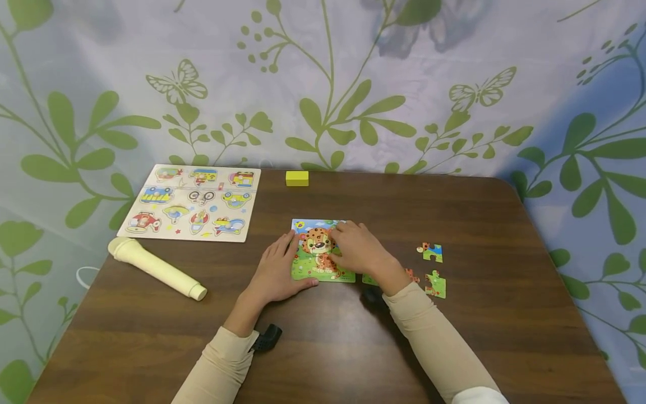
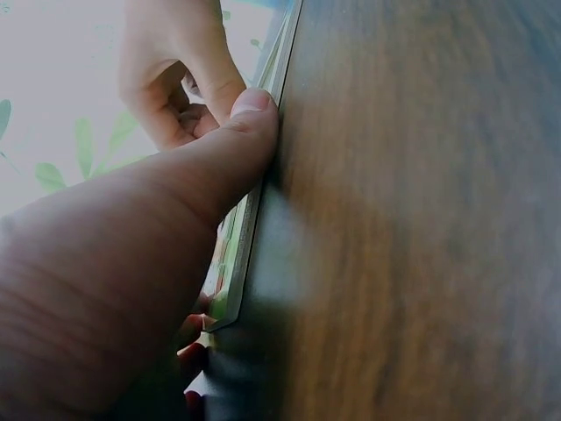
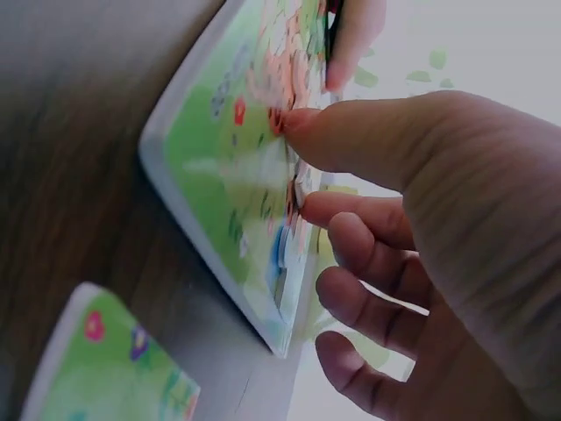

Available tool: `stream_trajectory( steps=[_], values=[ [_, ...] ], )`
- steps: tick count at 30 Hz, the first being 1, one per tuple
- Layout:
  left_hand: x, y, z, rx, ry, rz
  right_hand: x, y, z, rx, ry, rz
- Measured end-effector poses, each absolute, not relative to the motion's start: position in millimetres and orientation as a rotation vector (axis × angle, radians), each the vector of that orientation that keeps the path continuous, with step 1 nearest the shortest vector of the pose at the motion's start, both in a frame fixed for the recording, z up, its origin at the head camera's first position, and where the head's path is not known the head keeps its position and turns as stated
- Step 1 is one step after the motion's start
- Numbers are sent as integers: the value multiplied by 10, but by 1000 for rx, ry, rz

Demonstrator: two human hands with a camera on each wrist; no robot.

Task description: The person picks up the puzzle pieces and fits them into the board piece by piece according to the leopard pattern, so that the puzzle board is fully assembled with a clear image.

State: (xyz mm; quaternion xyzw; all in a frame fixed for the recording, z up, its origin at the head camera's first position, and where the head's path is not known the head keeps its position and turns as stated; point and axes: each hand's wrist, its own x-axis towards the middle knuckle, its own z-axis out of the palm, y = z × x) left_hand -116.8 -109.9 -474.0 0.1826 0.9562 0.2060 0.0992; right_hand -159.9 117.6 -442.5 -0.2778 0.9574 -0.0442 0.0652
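Observation:
A jigsaw puzzle board (image 1: 318, 269) with a spotted cub on green grass lies in front of me. My left hand (image 1: 276, 272) rests against its left side, fingers fairly straight, thumb along the front edge, as the left wrist view shows. Over the board's right part, my right hand (image 1: 360, 247) reaches in. Its thumb and index finger pinch a puzzle piece (image 3: 299, 186) at the picture's surface; the other fingers are loosely bent. Right of the board lie loose puzzle pieces (image 1: 433, 252), some partly hidden by the right forearm.
A white peg board (image 1: 241, 227) with vehicle pictures stands back left. In front of it lies a cream toy microphone (image 1: 161, 273). A yellow block (image 1: 296, 178) sits near the back edge of the brown table (image 1: 484, 224).

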Motion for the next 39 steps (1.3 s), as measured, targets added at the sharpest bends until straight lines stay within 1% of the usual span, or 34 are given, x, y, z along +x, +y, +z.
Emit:
stream_trajectory(
  steps=[13,17,19,21,24,28,31,35,39],
  values=[
    [-1139,-1086,-4751,541,2822,632,-1582,1037,-4456,-830,2919,-117],
    [-1136,-1086,-4778,551,2833,633,-1549,1125,-4458,-847,2923,-181],
    [-1148,-1089,-4786,548,2844,626,-1528,1276,-4449,-864,2919,-271],
    [-1160,-1090,-4789,539,2846,609,-1490,1523,-4427,-813,2904,-383],
    [-1168,-1076,-4772,537,2828,616,-1396,2065,-4416,-656,2913,-505],
    [-1142,-1105,-4770,540,2817,644,-1254,2785,-4443,-424,2937,-530],
    [-1147,-1102,-4790,549,2832,633,-1166,3196,-4446,-316,2931,-523],
    [-1155,-1110,-4811,539,2841,614,-1153,3437,-4458,-313,2905,-534],
    [-1162,-1107,-4794,532,2823,629,-1205,3454,-4481,-389,2922,-442]
  ],
)
